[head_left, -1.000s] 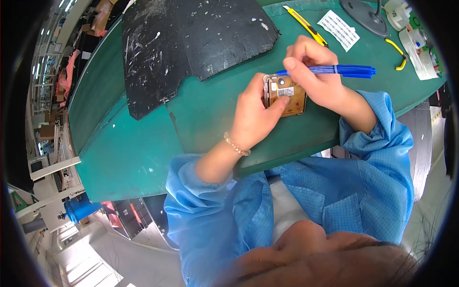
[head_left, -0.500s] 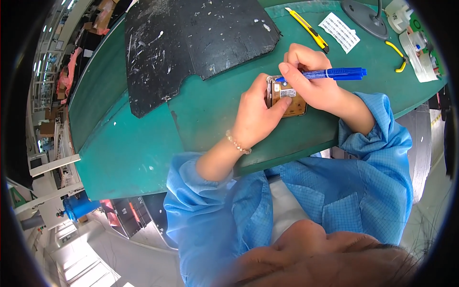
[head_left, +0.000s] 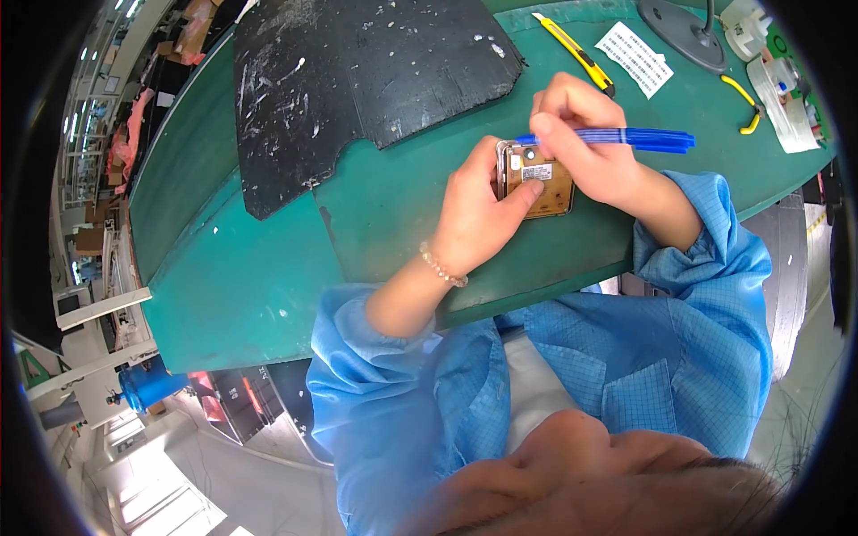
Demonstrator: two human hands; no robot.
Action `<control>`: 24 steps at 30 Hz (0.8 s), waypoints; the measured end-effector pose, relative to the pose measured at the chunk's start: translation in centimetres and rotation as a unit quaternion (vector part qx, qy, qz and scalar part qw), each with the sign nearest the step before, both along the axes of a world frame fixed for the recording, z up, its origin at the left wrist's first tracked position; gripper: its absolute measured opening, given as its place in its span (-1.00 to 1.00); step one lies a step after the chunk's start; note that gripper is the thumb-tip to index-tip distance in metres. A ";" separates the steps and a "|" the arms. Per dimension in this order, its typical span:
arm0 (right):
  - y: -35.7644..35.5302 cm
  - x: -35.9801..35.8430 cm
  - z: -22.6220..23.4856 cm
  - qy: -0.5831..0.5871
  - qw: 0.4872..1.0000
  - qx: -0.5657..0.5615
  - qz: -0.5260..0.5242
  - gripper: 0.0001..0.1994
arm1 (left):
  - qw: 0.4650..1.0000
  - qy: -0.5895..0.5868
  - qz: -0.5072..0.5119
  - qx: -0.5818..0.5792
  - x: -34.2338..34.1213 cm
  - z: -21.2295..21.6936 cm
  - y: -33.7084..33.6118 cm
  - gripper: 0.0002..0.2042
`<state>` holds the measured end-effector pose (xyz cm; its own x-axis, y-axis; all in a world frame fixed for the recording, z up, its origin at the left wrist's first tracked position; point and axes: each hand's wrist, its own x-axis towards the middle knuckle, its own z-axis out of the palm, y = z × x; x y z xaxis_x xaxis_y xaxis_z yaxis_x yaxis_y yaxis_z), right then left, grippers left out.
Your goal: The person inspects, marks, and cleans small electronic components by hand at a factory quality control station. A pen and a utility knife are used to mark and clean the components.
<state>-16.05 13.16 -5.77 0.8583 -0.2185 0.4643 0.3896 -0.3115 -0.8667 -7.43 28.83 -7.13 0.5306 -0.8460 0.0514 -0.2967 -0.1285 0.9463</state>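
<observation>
Hands (head_left: 536, 179) around board (head_left: 541, 183), pen (head_left: 626, 138).

Open green bench top (head_left: 268, 268) left of and below the left hand (head_left: 478, 214), bare up to the near edge. Blocked ahead-left by a scuffed black mat (head_left: 357, 80); blocked beyond the right hand (head_left: 585, 143) by a yellow utility knife (head_left: 576, 54), white paper slip (head_left: 635, 58), dark lamp base (head_left: 684, 31) and yellow-handled tool (head_left: 742, 94). Narrow green strip between mat and knife.

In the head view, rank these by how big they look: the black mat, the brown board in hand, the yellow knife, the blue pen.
1. Black mat, by far.
2. Blue pen and yellow knife: similar length, too close to rank.
3. Brown board: shorter but wider, partly covered by fingers.
</observation>
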 end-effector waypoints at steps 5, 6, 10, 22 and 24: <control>0.0 0.0 1.1 -0.065 0.990 0.115 -0.055 -0.59 | 0.980 0.178 -0.015 -0.087 0.7 -0.8 0.3 -0.76; -0.5 -0.2 1.1 -0.056 0.992 0.095 -0.070 -0.55 | 0.970 0.215 -0.016 -0.108 1.0 -0.7 0.4 -0.76; -3.0 -0.9 0.3 -0.053 0.995 0.045 -0.078 -0.69 | 0.939 0.302 -0.014 -0.162 1.7 -0.5 0.7 -0.76; -0.3 0.0 1.3 -0.036 0.916 -0.396 -0.049 -0.04 | 0.912 0.349 0.027 -0.213 2.3 -0.3 1.0 -0.74; 0.1 0.1 0.7 -0.034 0.914 -0.401 -0.051 -0.02 | 0.925 0.316 0.019 -0.211 2.4 -0.4 1.0 -0.75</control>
<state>-15.91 13.28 -5.08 0.8155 0.1386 0.5619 0.3684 -0.8732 -0.3192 -5.06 29.87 -7.53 0.5957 -0.8021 0.0417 0.3304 0.2920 0.8975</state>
